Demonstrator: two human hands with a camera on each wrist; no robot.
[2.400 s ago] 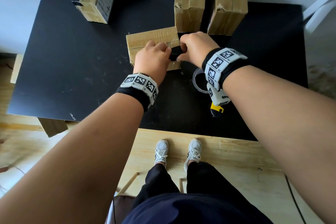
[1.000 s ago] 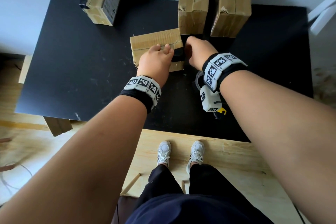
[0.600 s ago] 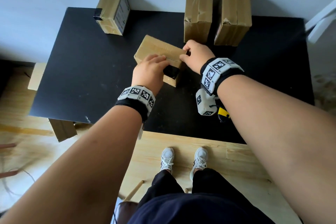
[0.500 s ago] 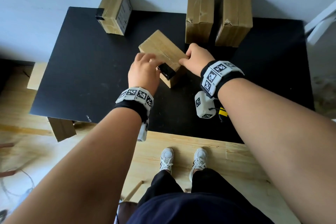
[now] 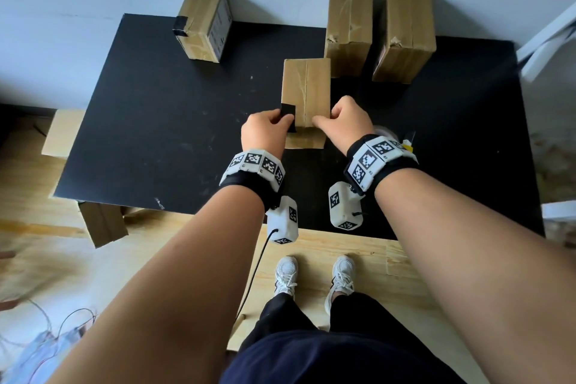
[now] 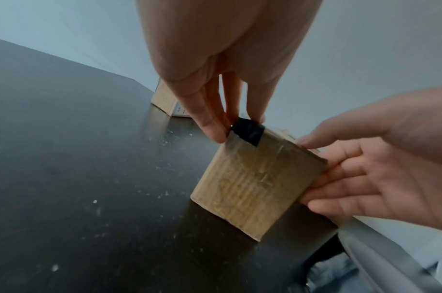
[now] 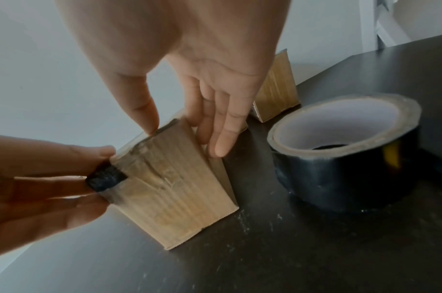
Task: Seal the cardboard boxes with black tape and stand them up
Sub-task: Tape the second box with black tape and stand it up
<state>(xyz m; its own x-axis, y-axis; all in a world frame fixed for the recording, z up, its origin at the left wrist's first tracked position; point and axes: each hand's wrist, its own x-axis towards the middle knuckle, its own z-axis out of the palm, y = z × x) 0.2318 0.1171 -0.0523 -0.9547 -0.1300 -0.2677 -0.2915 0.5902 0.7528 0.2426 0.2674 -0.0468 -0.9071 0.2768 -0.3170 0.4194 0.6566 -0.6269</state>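
A cardboard box (image 5: 307, 87) stands on end in the middle of the black table (image 5: 156, 118). A short strip of black tape (image 5: 288, 111) wraps its near left top corner. My left hand (image 5: 268, 131) pinches that taped corner (image 6: 249, 131), with the thumb and fingers on either side of the edge. My right hand (image 5: 343, 121) grips the box's right side (image 7: 180, 178): the thumb is on the top edge and the fingers lie down the side face. The black tape roll (image 7: 345, 154) lies flat on the table just right of the box.
Three more cardboard boxes stand along the table's far edge: one with black tape at the left (image 5: 204, 25), and two side by side (image 5: 349, 28) (image 5: 405, 34) just behind the held box. A yellow tool (image 5: 406, 145) lies by the tape roll.
The box was lying flat, and both hands turned and tipped it. It now stands upright on its end with the taped corner on top, and both hands still hold it.
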